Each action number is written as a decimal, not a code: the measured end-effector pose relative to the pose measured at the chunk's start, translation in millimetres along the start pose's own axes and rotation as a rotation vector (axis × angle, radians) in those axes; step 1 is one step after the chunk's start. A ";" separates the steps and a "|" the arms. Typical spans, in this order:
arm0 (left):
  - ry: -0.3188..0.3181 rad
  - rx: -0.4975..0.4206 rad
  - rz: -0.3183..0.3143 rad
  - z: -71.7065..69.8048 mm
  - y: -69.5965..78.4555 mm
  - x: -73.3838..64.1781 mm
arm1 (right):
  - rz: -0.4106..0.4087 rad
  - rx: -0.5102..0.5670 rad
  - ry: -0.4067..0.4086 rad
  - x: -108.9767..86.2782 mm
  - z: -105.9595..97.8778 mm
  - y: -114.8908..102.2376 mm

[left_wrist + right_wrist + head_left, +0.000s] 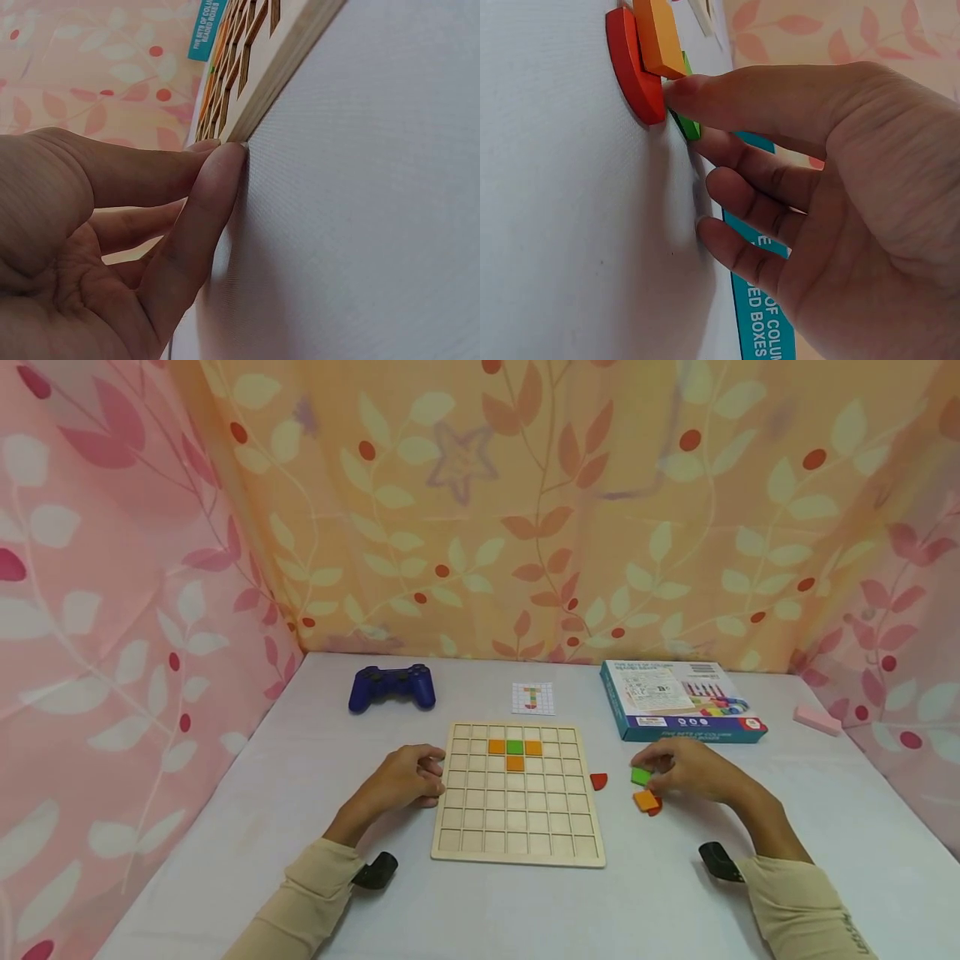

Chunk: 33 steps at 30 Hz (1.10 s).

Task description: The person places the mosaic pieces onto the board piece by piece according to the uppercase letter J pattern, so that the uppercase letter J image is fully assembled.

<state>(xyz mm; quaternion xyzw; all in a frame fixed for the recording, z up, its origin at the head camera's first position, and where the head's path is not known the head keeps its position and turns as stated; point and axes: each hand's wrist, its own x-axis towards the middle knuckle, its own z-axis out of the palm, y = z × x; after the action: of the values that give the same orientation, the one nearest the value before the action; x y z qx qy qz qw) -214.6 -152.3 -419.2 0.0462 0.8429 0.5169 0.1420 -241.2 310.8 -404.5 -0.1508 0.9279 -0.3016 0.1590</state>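
A wooden grid board [517, 821] lies on the table, with a green square tile [514, 747] between two orange ones and another orange tile [515, 763] below it. My left hand [402, 777] holds the board's left edge with thumb and fingertips. To the right of the board, my right hand [693, 768] pinches a loose green tile [641, 776] between thumb and fingers; the thumb partly hides it in the right wrist view. Just nearer to me, an orange tile [658, 36] rests against a red curved piece [634, 67]. A red quarter-round piece [598, 782] lies beside the board's right edge.
Behind the board lies a pattern card [543, 700]. A blue game controller [392, 687] is at the back left. A flat teal box [678, 697] and a pink block [817, 720] sit at the back right. Patterned cloth [480, 527] hangs around the table.
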 end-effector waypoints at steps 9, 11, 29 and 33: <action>0.000 0.007 -0.004 0.0 1.6 -0.2 | -0.005 -0.012 0.025 2.4 7.0 -14.8; 0.002 0.008 -0.005 0.1 1.2 0.1 | -0.015 -0.010 0.029 4.3 10.3 -21.1; 0.008 -0.002 0.000 1.9 0.6 0.2 | -0.220 0.025 -0.002 42.1 48.0 -73.6; 0.008 -0.013 -0.001 1.6 0.4 -0.3 | -0.242 0.018 -0.012 50.0 56.8 -85.9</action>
<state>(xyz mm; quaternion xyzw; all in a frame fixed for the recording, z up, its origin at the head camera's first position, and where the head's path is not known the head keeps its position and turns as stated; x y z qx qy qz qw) -213.9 -150.9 -419.5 0.0427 0.8400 0.5227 0.1390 -248.7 196.5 -406.1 -0.2621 0.8993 -0.3257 0.1284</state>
